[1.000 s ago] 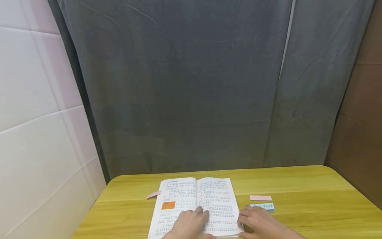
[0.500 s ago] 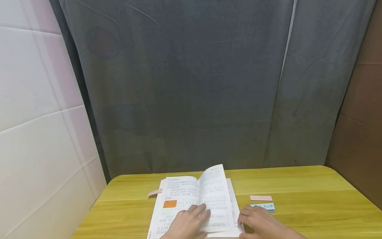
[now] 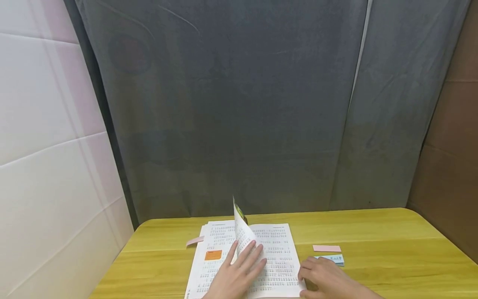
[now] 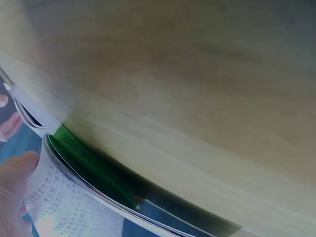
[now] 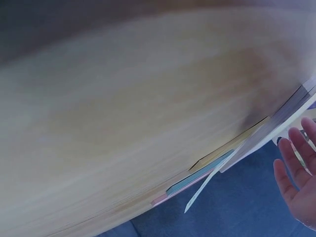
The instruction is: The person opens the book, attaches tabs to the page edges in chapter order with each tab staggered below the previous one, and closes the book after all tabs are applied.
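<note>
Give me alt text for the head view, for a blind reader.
A person's left hand spreads over an open book, one page raised, while the right hand grips the book's right edge. A pink strip and a blue strip lie to the right on a wooden table.

A book (image 3: 278, 259) lies on the table (image 3: 388, 249), left of paper strips (image 3: 326, 248).

The person's bare left hand (image 3: 237, 272) has slender, gently tapering fingers and a smooth back. The right hand (image 3: 319, 276), also bare, narrows to a slim, uncovered wrist and a stretch of bare forearm (image 3: 360, 290). Fingernails are too small to make out in the head view.
</note>
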`<act>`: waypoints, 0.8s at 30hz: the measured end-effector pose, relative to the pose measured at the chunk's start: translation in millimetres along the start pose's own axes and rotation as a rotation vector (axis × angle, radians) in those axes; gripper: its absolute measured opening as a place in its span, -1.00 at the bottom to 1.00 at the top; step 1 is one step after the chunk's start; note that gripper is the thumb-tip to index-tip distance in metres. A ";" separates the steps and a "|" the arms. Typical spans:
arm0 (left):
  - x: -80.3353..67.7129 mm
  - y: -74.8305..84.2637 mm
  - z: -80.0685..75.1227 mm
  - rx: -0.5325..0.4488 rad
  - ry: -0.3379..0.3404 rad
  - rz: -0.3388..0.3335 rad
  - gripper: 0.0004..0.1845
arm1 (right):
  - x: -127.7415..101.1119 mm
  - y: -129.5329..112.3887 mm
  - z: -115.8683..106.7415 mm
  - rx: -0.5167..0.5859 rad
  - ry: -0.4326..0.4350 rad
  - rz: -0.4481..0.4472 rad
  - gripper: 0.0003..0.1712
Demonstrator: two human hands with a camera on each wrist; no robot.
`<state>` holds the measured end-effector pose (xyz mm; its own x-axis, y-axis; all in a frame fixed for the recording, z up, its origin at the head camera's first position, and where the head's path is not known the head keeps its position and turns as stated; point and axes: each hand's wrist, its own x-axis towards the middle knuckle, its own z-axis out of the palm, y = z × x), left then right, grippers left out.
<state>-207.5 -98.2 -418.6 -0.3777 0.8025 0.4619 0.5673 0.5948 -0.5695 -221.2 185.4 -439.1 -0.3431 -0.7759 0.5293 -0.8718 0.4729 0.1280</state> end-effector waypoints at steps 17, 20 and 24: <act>-12.2 -4.9 1.7 0.111 -0.002 -0.096 -0.58 | 0.8 1.3 -0.7 0.026 -0.022 0.003 -0.74; -13.7 -2.5 4.9 0.085 -0.042 -0.099 -0.64 | 1.0 1.5 -0.3 0.024 -0.019 0.001 -0.74; -12.8 3.3 6.4 0.004 -0.065 -0.119 -0.54 | 1.4 1.2 -0.1 0.012 -0.012 0.001 -0.74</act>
<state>-205.5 -106.2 -430.7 -0.4892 0.7272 0.4815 0.5128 0.6864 -0.5157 -222.8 184.9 -438.0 -0.3477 -0.7806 0.5194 -0.8756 0.4685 0.1178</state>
